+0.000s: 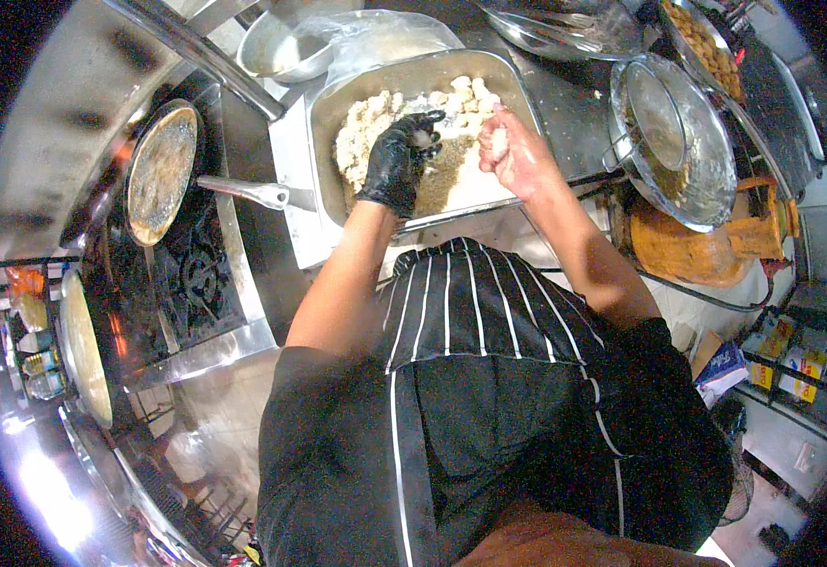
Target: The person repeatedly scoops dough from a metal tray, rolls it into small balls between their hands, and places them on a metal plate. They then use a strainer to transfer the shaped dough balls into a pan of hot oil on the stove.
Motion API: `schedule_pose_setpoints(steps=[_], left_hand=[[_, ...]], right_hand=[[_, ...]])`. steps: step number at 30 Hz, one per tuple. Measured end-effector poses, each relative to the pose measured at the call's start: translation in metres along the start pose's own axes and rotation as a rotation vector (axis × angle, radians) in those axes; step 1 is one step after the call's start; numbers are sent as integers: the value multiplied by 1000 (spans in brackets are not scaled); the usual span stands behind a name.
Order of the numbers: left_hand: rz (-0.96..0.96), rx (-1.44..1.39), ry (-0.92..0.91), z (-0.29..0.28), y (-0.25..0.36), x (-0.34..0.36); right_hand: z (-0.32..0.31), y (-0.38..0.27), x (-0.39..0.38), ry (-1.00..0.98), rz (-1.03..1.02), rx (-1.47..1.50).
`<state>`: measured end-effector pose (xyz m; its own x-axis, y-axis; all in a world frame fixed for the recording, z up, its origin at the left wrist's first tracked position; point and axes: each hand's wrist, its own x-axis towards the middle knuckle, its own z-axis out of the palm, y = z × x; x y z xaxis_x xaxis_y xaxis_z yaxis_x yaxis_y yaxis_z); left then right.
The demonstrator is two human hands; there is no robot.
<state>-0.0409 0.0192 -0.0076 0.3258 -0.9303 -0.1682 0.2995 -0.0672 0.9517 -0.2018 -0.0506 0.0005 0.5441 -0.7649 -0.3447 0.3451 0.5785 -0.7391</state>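
A deep metal pan (324, 203) lies under both my hands. Pale crumbly dough (366, 123) is heaped along its left side, and several small dough pieces (470, 99) sit at its far right. My left hand (394, 168), in a black glove, curls over the pan's middle around a small pale lump of dough (423, 139). Bare and closed, my right hand (524, 163) is above the pan's right side with a pale bit of dough (499, 144) showing at its fingers. White powder (478, 189) coats part of the pan's bottom.
To the left, a frying pan (163, 175) with browned contents stands on the stove (191, 274), its handle (243, 191) pointing toward me. A strainer (654, 113) rests in a metal bowl (706, 194) at the right. Beyond it is a pan of browned balls (702, 47). Clear plastic (390, 42) lies behind the dough pan.
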Motion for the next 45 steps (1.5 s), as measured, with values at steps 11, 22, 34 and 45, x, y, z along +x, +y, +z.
schedule_pose_setpoints(steps=[11, 22, 34, 45], left_hand=[[-184, -244, -15, 10, 14, -4], [-289, -174, 0, -9, -14, 32], [-292, -387, -199, -20, 5, 29], [-301, -343, 132, 6, 20, 29]], right_hand=[[-7, -1, -6, -82, 17, 90], [-2, -3, -3, 126, -50, 179], [-10, -20, -6, -92, -1, -22], [7, -23, 3, 150, 3, 252]])
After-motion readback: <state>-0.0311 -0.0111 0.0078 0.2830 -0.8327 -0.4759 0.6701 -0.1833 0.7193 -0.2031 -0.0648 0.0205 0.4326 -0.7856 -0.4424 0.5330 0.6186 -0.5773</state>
